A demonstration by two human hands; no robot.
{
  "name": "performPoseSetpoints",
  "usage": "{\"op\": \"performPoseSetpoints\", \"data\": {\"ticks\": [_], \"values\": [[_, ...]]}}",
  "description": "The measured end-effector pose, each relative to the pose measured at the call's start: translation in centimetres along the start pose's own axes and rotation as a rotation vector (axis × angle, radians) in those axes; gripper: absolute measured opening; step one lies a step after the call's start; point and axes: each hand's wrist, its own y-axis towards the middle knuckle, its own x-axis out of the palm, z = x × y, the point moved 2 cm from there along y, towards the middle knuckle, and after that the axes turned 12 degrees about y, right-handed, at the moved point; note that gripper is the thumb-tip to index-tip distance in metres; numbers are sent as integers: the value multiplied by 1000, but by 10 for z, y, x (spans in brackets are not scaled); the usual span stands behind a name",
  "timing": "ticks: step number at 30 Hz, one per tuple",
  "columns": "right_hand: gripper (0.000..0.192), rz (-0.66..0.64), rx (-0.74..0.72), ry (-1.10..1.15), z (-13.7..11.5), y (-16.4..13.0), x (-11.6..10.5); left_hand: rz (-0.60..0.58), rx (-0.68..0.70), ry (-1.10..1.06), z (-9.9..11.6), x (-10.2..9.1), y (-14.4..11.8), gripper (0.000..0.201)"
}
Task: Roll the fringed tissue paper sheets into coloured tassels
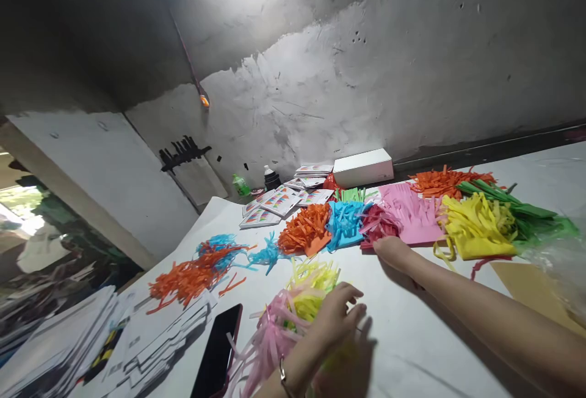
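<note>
Left hand (336, 312) curled loosely on pink fringe (270, 337) and yellow fringe (311, 291); grip looks partial, not closed. Right hand (394, 250) stretched to 12 o'clock, fingers hidden, grip unclear, touching magenta fringe (378, 224). Sorting step, probably; next calls for pinching one bundle. Phone (217, 352) at 9 o'clock on worktop (412, 337).

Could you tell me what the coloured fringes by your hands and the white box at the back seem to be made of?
The pink and yellow fringes under the left hand look like thin matte paper: flat strips that curl and bend limply. The white box looks like smooth cardboard, with crisp edges and a faint sheen, though that is less certain.
</note>
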Motion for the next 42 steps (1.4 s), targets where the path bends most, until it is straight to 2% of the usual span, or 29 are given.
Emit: {"op": "performPoseSetpoints", "data": {"ticks": [3, 5, 6, 9, 10, 12, 14, 16, 18, 21, 25, 29, 33, 35, 38, 42], "values": [[24, -13, -89, 29, 10, -39, -23, 105, 4, 8, 4, 1, 15, 42], [13, 8, -176, 53, 10, -71, -40, 139, 60, 5, 19, 8, 21, 58], [9, 30, -220, 67, 8, -88, -49, 133, 103, -6, 29, 12, 23, 56], [19, 187, -285, 90, -9, -136, -77, 91, 210, -70, 67, 23, 22, 19], [22, 267, -278, 89, -18, -150, -85, 92, 216, -94, 80, 24, 19, 18], [25, 428, -255, 81, -42, -177, -96, 119, 175, -142, 106, 21, 9, 25], [23, 545, -256, 86, -69, -199, -100, 128, 91, -285, 129, 18, -6, 27], [23, 604, -261, 100, -94, -217, -98, 98, -11, -507, 146, 18, -26, 34], [24, 604, -214, 152, -112, -231, -94, 69, -123, -698, 157, 25, -47, 47], [20, 572, -59, 292, -123, -248, -85, 115, -275, -767, 160, 47, -78, 61], [25, 600, 127, 383, -126, -268, -73, 193, -431, -738, 156, 78, -108, 63], [20, 679, 128, 377, -133, -284, -62, 224, -415, -765, 165, 91, -120, 62], [15, 810, 104, 375, -140, -293, -57, 222, -441, -910, 175, 96, -123, 58], [12, 822, 141, 435, -143, -295, -57, 204, -448, -986, 178, 98, -123, 54], [6, 725, 268, 587, -145, -295, -57, 184, -455, -1072, 180, 100, -125, 53], [6, 445, 382, 854, -144, -292, -59, 151, -444, -1039, 179, 90, -125, 46]]}}
